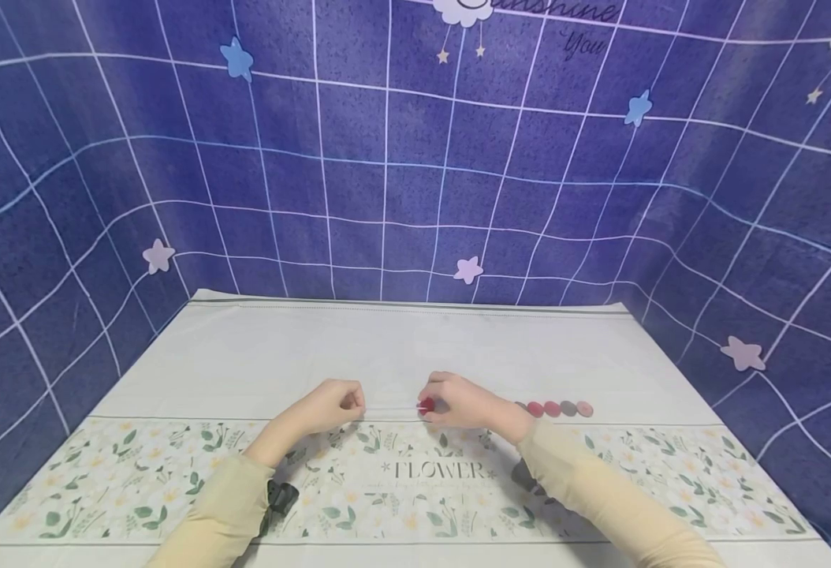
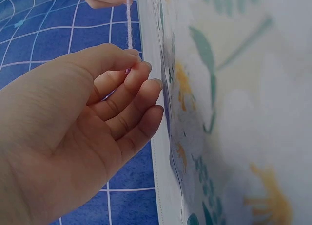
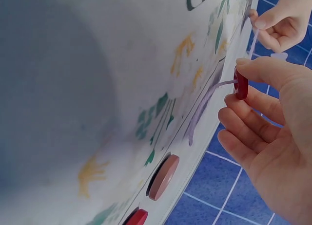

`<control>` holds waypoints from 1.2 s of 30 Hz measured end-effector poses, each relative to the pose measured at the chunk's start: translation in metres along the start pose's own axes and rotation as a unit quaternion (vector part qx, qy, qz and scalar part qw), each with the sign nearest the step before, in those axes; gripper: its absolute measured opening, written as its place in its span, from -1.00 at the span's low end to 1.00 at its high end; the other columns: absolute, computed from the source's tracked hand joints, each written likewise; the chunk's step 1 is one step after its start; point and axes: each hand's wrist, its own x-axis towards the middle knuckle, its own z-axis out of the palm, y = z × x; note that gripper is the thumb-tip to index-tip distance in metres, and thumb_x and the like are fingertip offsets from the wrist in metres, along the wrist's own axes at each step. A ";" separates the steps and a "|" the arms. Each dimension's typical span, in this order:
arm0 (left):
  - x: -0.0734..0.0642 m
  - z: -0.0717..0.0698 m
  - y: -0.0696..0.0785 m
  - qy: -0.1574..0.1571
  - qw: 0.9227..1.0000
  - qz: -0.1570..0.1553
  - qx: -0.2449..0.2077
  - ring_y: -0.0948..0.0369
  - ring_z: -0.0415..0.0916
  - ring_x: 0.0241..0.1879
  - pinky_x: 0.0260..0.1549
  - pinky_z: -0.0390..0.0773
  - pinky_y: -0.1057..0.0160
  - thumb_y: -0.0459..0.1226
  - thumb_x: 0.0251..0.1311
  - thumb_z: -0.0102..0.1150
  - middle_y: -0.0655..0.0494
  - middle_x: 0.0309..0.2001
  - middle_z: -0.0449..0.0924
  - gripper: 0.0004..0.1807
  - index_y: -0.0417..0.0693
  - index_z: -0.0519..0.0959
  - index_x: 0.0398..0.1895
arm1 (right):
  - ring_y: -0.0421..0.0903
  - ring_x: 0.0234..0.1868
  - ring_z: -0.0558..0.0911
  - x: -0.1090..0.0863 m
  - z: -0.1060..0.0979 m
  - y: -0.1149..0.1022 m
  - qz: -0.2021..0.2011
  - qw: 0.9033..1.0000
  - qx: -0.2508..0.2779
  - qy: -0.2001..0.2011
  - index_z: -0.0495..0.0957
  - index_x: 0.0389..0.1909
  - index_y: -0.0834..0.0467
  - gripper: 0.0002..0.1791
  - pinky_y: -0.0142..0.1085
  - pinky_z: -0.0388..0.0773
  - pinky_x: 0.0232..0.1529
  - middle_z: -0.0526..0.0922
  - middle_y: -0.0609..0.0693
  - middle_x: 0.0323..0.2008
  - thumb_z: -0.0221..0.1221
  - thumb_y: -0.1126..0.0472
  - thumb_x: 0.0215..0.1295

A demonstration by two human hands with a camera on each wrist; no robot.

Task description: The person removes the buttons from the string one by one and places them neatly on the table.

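A pale purple string (image 1: 391, 409) stretches straight between the two hands over the white tablecloth. My left hand (image 1: 332, 406) pinches one end of it between thumb and forefinger, the other fingers loosely curled, as the left wrist view shows. My right hand (image 1: 463, 401) holds a flat, round red button (image 3: 241, 84) between thumb and fingertips. The string runs through this button, and its loose tail (image 3: 201, 108) curves down on the far side in the right wrist view. To the right, partly behind the right wrist, lies a row of several round buttons in red, dark grey and pink (image 1: 585, 409).
A white tablecloth (image 1: 302, 347) covers the table, with a flowered band (image 1: 174, 473) and printed lettering along the front. Blue gridded curtains (image 1: 415, 197) with stars stand at the back and both sides. A dark device (image 1: 282, 498) sits at the left wrist.
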 end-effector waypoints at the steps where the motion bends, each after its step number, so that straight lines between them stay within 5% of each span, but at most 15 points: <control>1: 0.000 0.000 0.000 0.000 1.000 0.001 0.000 0.31 0.42 -0.40 -0.10 0.51 0.10 -0.28 0.18 0.15 0.28 -0.51 0.50 -0.94 0.01 0.50 -0.44 | -0.20 -0.21 0.54 0.000 0.000 0.000 0.001 1.000 0.000 -0.001 0.60 -0.12 0.16 -0.72 -0.32 0.50 0.00 0.56 -0.08 -0.27 0.26 0.16 0.14; 7: -0.001 0.001 -0.002 0.001 1.000 0.008 0.003 0.31 0.40 -0.44 -0.22 0.49 0.20 -0.29 0.17 0.15 0.27 -0.53 0.49 -0.94 0.01 0.50 -0.44 | -0.20 -0.18 0.54 -0.003 0.001 0.001 0.009 1.000 0.003 -0.005 0.60 -0.11 0.15 -0.71 -0.30 0.50 0.02 0.56 -0.09 -0.25 0.26 0.14 0.15; 26: 0.001 0.004 -0.003 -0.002 1.000 0.003 0.001 0.30 0.41 -0.42 -0.22 0.48 0.21 -0.29 0.17 0.16 0.27 -0.51 0.49 -0.93 0.02 0.50 -0.44 | -0.20 -0.24 0.53 -0.011 0.003 0.010 -0.017 1.000 0.001 0.016 0.61 -0.18 0.18 -0.76 -0.34 0.51 -0.04 0.54 -0.06 -0.31 0.26 0.19 0.12; 36: 0.001 0.002 -0.005 0.001 1.000 0.008 0.003 0.31 0.41 -0.42 -0.20 0.49 0.19 -0.30 0.17 0.15 0.27 -0.51 0.49 -0.94 0.02 0.50 -0.44 | -0.22 -0.23 0.52 -0.014 0.002 0.013 0.005 1.000 -0.003 0.014 0.61 -0.17 0.14 -0.76 -0.32 0.51 -0.02 0.53 -0.08 -0.29 0.26 0.18 0.13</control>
